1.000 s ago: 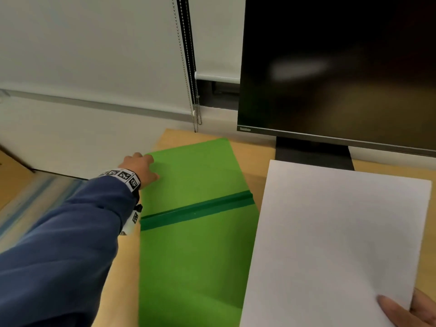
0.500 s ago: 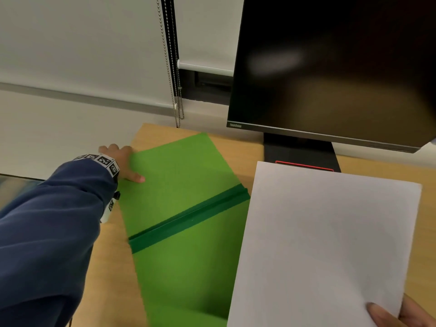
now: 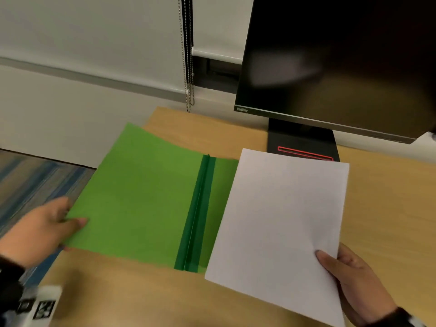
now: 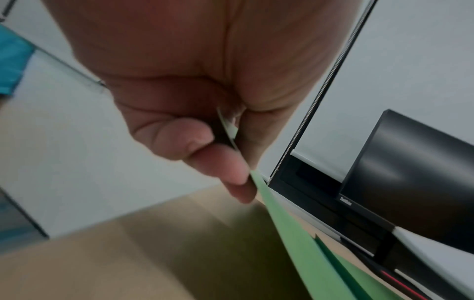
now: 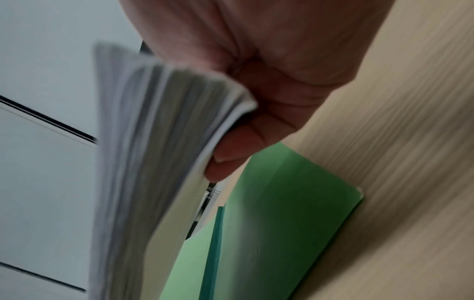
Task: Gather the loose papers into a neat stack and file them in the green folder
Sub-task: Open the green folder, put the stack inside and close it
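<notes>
The green folder (image 3: pixel 141 199) lies open on the wooden desk (image 3: pixel 141 298), its dark green spine (image 3: pixel 197 215) running away from me. My left hand (image 3: pixel 47 227) pinches the left cover's outer edge, thumb on top; the left wrist view shows that folder edge (image 4: pixel 282 219) held between thumb and fingers. My right hand (image 3: pixel 354 286) grips the white paper stack (image 3: pixel 283 220) at its near right corner, holding it just above the folder's right half. In the right wrist view the stack (image 5: pixel 153 142) bends in my grip above the green folder (image 5: pixel 269 223).
A black monitor (image 3: pixel 342 62) on a stand (image 3: pixel 304 142) fills the back right. Blind cords (image 3: pixel 187 67) hang by the wall behind the desk. The desk's left edge drops to striped carpet (image 3: pixel 30 180); the folder's left cover overhangs it.
The open folder has been swung round, so its spine now runs away from me. My left hand moved back toward me with the cover's edge. The paper stack stayed above the right half.
</notes>
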A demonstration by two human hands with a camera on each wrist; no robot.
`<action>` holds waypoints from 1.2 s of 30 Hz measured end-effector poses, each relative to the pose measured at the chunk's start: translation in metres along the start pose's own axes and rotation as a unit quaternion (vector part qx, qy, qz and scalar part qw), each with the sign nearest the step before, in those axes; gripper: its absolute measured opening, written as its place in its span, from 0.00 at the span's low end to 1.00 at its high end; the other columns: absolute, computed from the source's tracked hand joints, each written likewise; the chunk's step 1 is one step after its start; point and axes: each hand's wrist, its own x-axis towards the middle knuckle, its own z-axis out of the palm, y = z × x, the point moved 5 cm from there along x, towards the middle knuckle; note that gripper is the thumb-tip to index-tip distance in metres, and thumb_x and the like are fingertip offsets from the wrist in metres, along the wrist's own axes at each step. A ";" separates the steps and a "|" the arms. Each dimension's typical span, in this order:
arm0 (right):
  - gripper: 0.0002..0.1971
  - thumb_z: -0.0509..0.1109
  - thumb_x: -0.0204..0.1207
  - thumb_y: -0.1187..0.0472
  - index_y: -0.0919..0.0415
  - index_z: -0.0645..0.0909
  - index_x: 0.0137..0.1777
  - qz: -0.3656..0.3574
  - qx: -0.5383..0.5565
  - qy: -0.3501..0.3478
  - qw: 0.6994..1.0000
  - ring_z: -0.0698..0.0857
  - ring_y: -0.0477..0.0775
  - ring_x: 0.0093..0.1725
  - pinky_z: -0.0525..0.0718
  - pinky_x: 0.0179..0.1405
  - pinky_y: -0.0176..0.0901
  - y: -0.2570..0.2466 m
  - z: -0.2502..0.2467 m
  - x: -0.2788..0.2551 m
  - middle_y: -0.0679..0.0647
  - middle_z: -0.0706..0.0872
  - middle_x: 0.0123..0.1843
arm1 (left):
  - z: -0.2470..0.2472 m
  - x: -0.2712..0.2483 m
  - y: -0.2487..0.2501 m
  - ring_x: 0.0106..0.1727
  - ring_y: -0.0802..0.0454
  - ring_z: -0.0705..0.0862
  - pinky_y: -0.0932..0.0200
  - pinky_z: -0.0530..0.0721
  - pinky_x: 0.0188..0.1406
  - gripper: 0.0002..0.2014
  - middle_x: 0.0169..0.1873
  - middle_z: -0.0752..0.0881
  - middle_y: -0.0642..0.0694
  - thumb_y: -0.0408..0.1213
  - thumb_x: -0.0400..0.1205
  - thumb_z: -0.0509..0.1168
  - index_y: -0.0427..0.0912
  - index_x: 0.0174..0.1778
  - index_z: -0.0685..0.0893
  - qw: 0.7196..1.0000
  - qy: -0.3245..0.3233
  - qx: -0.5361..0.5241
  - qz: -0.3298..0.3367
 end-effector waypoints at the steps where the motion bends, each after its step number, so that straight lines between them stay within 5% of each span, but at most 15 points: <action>1: 0.19 0.67 0.75 0.67 0.66 0.83 0.66 0.001 -0.001 -0.009 1.000 0.92 0.72 0.53 0.93 0.47 0.59 0.002 0.005 0.006 0.69 0.92 0.59 | 0.003 -0.015 -0.012 0.19 0.34 0.84 0.48 0.79 0.10 0.15 0.24 0.88 0.37 0.25 0.80 0.71 0.54 0.38 0.83 1.000 0.004 -0.020 -0.004; 5: 0.22 0.73 0.69 0.62 0.64 0.85 0.64 0.002 -0.052 -0.036 0.998 0.91 0.69 0.55 0.91 0.54 0.61 0.006 0.024 0.033 0.66 0.92 0.60 | 0.015 -0.056 -0.028 0.11 0.42 0.73 0.66 0.66 0.09 0.10 0.15 0.81 0.41 0.23 0.84 0.65 0.43 0.42 0.80 0.998 0.025 -0.062 -0.020; 9: 0.15 0.70 0.80 0.69 0.66 0.85 0.65 0.027 -0.136 -0.037 0.990 0.89 0.72 0.60 0.84 0.66 0.69 0.015 0.031 0.056 0.67 0.92 0.60 | 0.024 -0.075 -0.030 0.10 0.38 0.73 0.53 0.54 0.05 0.13 0.15 0.81 0.42 0.23 0.84 0.65 0.47 0.41 0.80 0.992 0.045 -0.117 -0.018; 11: 0.14 0.68 0.82 0.71 0.68 0.84 0.66 0.039 -0.167 -0.023 0.985 0.89 0.71 0.60 0.84 0.66 0.67 0.019 0.026 0.061 0.66 0.92 0.59 | 0.025 -0.079 -0.026 0.13 0.32 0.74 0.52 0.57 0.04 0.11 0.17 0.82 0.39 0.28 0.82 0.69 0.49 0.40 0.80 0.992 0.056 -0.115 -0.009; 15: 0.13 0.69 0.81 0.71 0.68 0.85 0.65 0.052 -0.192 -0.014 0.980 0.90 0.71 0.59 0.84 0.66 0.67 0.022 0.015 0.058 0.66 0.92 0.58 | 0.025 -0.086 -0.021 0.14 0.49 0.79 0.46 0.63 0.05 0.13 0.29 0.84 0.30 0.29 0.84 0.66 0.55 0.42 0.81 0.992 0.068 -0.100 -0.022; 22: 0.11 0.71 0.80 0.69 0.67 0.86 0.61 0.052 -0.230 0.005 0.972 0.90 0.68 0.58 0.85 0.66 0.65 0.025 0.010 0.063 0.64 0.93 0.57 | 0.009 -0.097 0.027 0.14 0.48 0.83 0.59 0.71 0.03 0.12 0.28 0.90 0.47 0.30 0.83 0.67 0.56 0.48 0.83 0.991 0.053 -0.122 0.028; 24: 0.09 0.73 0.80 0.67 0.66 0.86 0.59 0.053 -0.237 0.007 0.970 0.91 0.67 0.57 0.85 0.65 0.65 0.026 0.009 0.064 0.64 0.93 0.56 | 0.013 -0.100 0.046 0.31 0.51 0.92 0.54 0.88 0.19 0.07 0.41 0.94 0.50 0.43 0.79 0.72 0.55 0.52 0.86 0.981 0.015 -0.190 0.032; 25: 0.09 0.73 0.79 0.67 0.66 0.86 0.58 0.052 -0.242 0.006 0.969 0.91 0.67 0.56 0.85 0.65 0.66 0.026 0.009 0.064 0.63 0.93 0.55 | 0.018 -0.097 0.055 0.41 0.47 0.94 0.47 0.92 0.32 0.12 0.48 0.94 0.46 0.48 0.76 0.74 0.52 0.54 0.87 0.981 -0.020 -0.192 0.032; 27: 0.09 0.74 0.79 0.64 0.63 0.86 0.58 0.051 -0.258 0.010 0.965 0.91 0.66 0.56 0.86 0.65 0.66 0.027 0.010 0.066 0.62 0.93 0.55 | 0.042 -0.090 0.083 0.47 0.42 0.93 0.36 0.92 0.45 0.21 0.51 0.93 0.39 0.52 0.62 0.78 0.49 0.50 0.92 0.966 -0.091 -0.239 0.036; 29: 0.07 0.72 0.80 0.63 0.60 0.85 0.56 0.041 -0.278 0.012 0.960 0.91 0.64 0.55 0.86 0.64 0.64 0.026 0.012 0.066 0.60 0.93 0.55 | 0.080 -0.094 0.132 0.43 0.54 0.93 0.48 0.92 0.46 0.20 0.43 0.95 0.47 0.53 0.52 0.78 0.54 0.39 0.96 0.943 -0.187 -0.273 0.044; 30: 0.06 0.72 0.80 0.63 0.59 0.84 0.55 0.036 -0.289 0.014 0.957 0.90 0.63 0.54 0.86 0.63 0.63 0.024 0.013 0.065 0.60 0.92 0.55 | 0.102 -0.108 0.162 0.45 0.61 0.92 0.57 0.90 0.47 0.22 0.44 0.95 0.52 0.58 0.53 0.77 0.55 0.41 0.96 0.931 -0.234 -0.267 0.087; 32: 0.04 0.69 0.82 0.65 0.59 0.81 0.54 0.028 -0.294 0.002 0.955 0.89 0.62 0.51 0.87 0.61 0.63 0.020 0.015 0.061 0.60 0.91 0.53 | 0.140 -0.135 0.197 0.60 0.67 0.86 0.68 0.82 0.60 0.32 0.57 0.90 0.61 0.76 0.67 0.64 0.60 0.59 0.91 0.917 -0.297 -0.185 0.190; 36: 0.06 0.65 0.85 0.58 0.55 0.81 0.58 -0.012 -0.299 0.016 0.954 0.90 0.62 0.49 0.88 0.54 0.60 0.011 0.002 0.046 0.56 0.91 0.51 | 0.214 -0.137 0.181 0.75 0.59 0.74 0.53 0.69 0.79 0.48 0.70 0.80 0.61 0.83 0.67 0.36 0.61 0.72 0.79 0.907 -0.323 0.146 0.226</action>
